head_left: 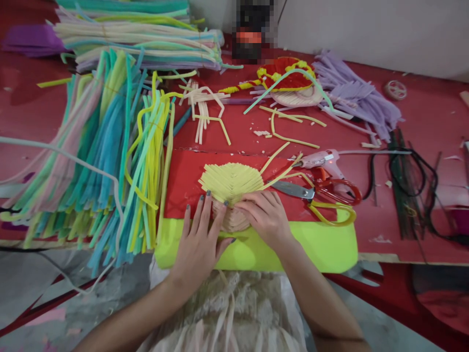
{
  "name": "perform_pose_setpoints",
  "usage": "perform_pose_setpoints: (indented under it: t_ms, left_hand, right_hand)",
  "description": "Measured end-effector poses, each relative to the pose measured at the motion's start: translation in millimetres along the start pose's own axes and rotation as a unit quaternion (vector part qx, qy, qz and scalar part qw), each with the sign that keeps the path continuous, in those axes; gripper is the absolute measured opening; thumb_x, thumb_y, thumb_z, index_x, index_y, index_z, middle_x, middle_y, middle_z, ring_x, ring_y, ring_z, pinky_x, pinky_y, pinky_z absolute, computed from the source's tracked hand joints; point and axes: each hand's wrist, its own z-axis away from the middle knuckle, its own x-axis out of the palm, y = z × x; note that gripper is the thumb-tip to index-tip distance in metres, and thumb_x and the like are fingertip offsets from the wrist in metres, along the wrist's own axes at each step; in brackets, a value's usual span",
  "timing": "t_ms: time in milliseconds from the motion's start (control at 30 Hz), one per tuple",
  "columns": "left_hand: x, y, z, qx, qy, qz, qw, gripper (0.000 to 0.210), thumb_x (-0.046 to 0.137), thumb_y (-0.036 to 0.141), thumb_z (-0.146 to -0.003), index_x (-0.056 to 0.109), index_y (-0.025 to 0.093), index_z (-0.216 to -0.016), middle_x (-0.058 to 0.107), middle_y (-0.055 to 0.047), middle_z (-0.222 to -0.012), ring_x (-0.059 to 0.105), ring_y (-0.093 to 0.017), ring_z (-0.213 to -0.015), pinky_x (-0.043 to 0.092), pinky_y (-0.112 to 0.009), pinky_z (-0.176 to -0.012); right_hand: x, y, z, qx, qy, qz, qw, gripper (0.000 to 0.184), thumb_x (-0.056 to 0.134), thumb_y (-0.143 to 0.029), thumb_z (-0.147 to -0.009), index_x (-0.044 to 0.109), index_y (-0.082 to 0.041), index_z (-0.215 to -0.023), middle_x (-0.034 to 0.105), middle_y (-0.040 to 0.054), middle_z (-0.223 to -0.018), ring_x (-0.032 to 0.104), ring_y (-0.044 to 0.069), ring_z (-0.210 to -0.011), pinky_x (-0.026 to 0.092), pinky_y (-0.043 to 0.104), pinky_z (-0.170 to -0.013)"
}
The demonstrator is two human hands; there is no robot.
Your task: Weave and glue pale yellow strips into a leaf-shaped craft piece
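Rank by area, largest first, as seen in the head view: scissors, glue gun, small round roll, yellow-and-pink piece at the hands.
1. Yellow-and-pink piece, though partly covered
2. Scissors, longer but slimmer
3. Glue gun, cord excluded
4. Small round roll; being farther off may shrink it

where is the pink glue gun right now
In the head view, the pink glue gun lies right of centre, just beyond the scissors and right of the pale yellow piece.

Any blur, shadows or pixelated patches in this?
Head view: left hand and right hand look fairly sharp; head view: soft shadow on the green sheet between them; head view: pixelated patch at top hides detail; head view: floor looks softer.
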Motion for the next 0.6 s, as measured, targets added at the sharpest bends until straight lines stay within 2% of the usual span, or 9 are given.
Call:
perform_pose_setpoints:
  t_ms: [200, 400, 600]
  left_hand:
    - [-0.2, -0.2, -0.8, 0.009, 0.009, -0.021, 1.000, 0.069, 0.049, 0.047, -0.093, 0.033, 0.011, -0.150, 0.027, -0.026, -0.157, 0.031, -0.041, -0.143, 0.026, -0.060, -0.114]
    - [0.3, -1.0, -4.6, 0.064, -0.003, -0.038, 0.997, 0.067, 0.039, 0.047, -0.097, 0.033, 0.004, -0.149, 0.034, -0.018, -0.156, 0.033, -0.030, -0.144, 0.023, -0.049, -0.119]
    - [-2.2, -2.5, -7.9, 0.068, -0.010, -0.029, 0.997, 0.062, 0.035, 0.048, -0.098, 0.038, 0.010, -0.147, 0.035, -0.014, -0.156, 0.037, -0.029, -0.143, 0.017, -0.051, -0.120]
  right_hand:
    - [0.1, 0.4, 1.7, -0.006, -0.002, -0.001, 1.000, 0.010, 0.061, -0.020, -0.093, 0.067, -0.019, -0.100, 0.070, 0.0043, -0.097, 0.056, 0.018, -0.090, 0.041, 0.035, -0.078]
    - [-1.3, 0.2, 0.0, -0.011, -0.007, -0.006, 1.000, 0.010, 0.060, -0.020, -0.093, 0.067, -0.018, -0.099, 0.070, 0.0045, -0.098, 0.057, 0.019, -0.090, 0.043, 0.035, -0.078]
    - [-9.6, 1.6, 6.0, 0.018, -0.001, 0.006, 1.000, 0.014, 0.061, -0.018, -0.092, 0.066, -0.021, -0.105, 0.071, 0.0046, -0.106, 0.061, 0.020, -0.095, 0.046, 0.036, -0.083]
